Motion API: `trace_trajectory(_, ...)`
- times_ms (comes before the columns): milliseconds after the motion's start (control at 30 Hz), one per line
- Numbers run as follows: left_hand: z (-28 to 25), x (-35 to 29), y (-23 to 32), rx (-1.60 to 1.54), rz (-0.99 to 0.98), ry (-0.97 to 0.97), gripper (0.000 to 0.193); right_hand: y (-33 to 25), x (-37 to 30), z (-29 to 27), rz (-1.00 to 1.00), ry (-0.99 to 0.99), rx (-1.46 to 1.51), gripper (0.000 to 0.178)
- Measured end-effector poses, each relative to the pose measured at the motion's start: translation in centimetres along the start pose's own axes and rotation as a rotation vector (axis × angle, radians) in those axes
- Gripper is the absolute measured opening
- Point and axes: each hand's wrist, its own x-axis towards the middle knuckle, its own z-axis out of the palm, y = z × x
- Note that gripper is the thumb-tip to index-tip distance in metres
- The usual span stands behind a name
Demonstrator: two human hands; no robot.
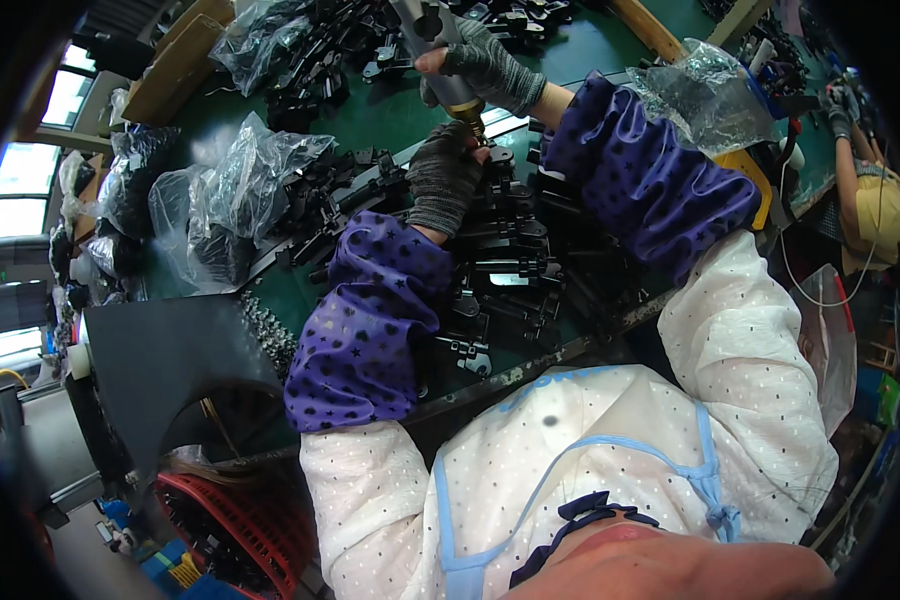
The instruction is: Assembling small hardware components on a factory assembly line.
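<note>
A grey cylindrical power screwdriver (454,90) with a brass-coloured nose points down toward the bench. My right hand (490,72), in a grey knit fingerless glove, is wrapped round its body. Just below, my left hand (442,180), gloved alike, is closed with its fingertips at the nose of the tool. What those fingers hold is hidden. Black metal latch-like parts (510,240) lie in overlapping rows beside and below my left hand. More black parts (315,75) are heaped beyond my hands on the green bench (370,120).
Clear plastic bags (240,190) lie on the left of the bench, another bag (705,100) on the right. Small silver pieces (268,325) are piled near a dark panel (170,370). A red basket (235,520) stands lower left. At far right a co-worker's gloved hand (838,115) shows.
</note>
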Motion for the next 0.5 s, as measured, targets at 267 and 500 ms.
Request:
trace_trajectory(267, -0.6, -0.1, 0.4, -0.128, -0.085, -0.037, 0.019, -3.2, 0.8, 1.2, -0.391, 0.135, 0.026, 0.040)
trace_trajectory(500, -10.8, 4.1, -9.1, 0.326, 0.228, -0.239, 0.031, -6.7, -1.3, 1.1, -0.197, 0.058, 0.011, 0.033)
